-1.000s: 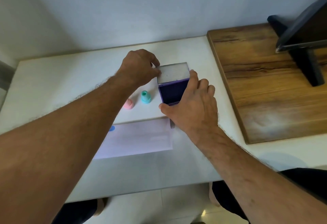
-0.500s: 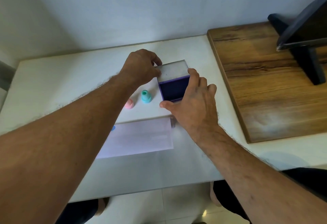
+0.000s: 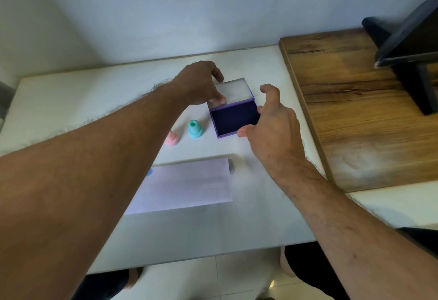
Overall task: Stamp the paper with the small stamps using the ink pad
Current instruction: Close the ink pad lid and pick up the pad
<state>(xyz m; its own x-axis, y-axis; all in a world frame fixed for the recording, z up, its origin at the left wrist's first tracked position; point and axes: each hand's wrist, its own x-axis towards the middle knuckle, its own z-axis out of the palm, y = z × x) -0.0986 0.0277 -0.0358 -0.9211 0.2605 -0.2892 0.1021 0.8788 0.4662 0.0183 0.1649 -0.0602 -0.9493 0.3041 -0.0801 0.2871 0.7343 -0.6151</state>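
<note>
Opening the ink pad (image 3: 234,119), our left hand (image 3: 201,84) pinches its lid (image 3: 231,91), right hand (image 3: 272,119) spread; stamps (image 3: 195,129) untouched, paper (image 3: 189,186) unstamped.

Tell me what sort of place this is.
Probably a home desk or study corner: a white table against a plain wall, a wooden board carrying a monitor stand, and tiled floor below.

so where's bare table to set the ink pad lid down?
Free: far-left table beyond the left forearm, and the strip between paper and near edge. Crowded: pink stamp, teal stamp, ink pad under both hands.
</note>
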